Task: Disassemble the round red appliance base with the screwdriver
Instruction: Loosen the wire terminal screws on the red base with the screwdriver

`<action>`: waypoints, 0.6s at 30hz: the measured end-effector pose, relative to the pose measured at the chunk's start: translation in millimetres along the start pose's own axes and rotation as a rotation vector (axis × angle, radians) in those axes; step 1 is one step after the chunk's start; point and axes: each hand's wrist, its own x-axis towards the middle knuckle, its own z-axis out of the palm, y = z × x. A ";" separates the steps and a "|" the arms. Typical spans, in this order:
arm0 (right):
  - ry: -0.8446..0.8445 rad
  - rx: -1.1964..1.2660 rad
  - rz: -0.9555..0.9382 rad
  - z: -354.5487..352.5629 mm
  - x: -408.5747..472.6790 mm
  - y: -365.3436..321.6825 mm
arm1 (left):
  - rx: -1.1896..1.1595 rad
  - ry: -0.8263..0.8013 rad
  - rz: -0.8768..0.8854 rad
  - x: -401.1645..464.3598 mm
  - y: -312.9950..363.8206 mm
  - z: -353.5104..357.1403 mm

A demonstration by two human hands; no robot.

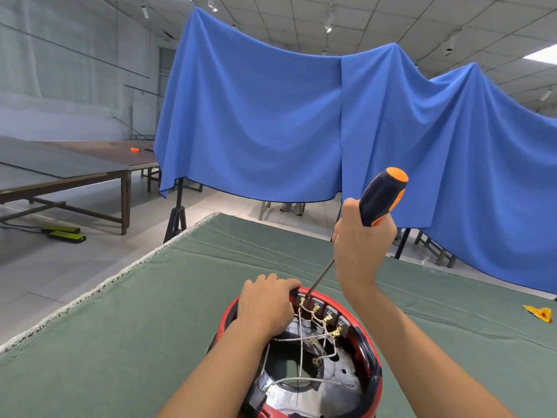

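The round red appliance base [372,354] lies open side up on the green cloth at the bottom centre, showing white wires, brass terminals and a metal plate inside. My left hand [266,303] grips its far left rim, fingers curled over the edge. My right hand [363,242] holds the screwdriver [381,200] by its black and orange handle, raised above the base. The thin shaft slants down and left, and its tip sits at the terminal block on the far inner rim.
The green cloth covers the table [150,312], whose left edge runs diagonally. A yellow scrap [539,313] lies at the right. A blue sheet [301,116] hangs behind the table. Long dark tables [60,173] stand at the left.
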 end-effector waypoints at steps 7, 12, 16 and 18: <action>0.017 0.004 0.003 -2.7 -3.1 2.7 | 0.028 0.004 0.015 -0.6 0.9 0.3; 0.025 -0.006 -0.017 -0.1 1.6 -0.5 | 0.017 0.009 0.010 -0.4 1.3 0.0; 0.015 0.009 -0.001 1.7 -1.3 2.2 | 0.012 0.012 0.010 -1.2 1.1 -0.5; 0.019 0.020 0.005 1.1 -2.0 4.4 | 0.007 0.013 0.011 -1.8 1.5 -0.6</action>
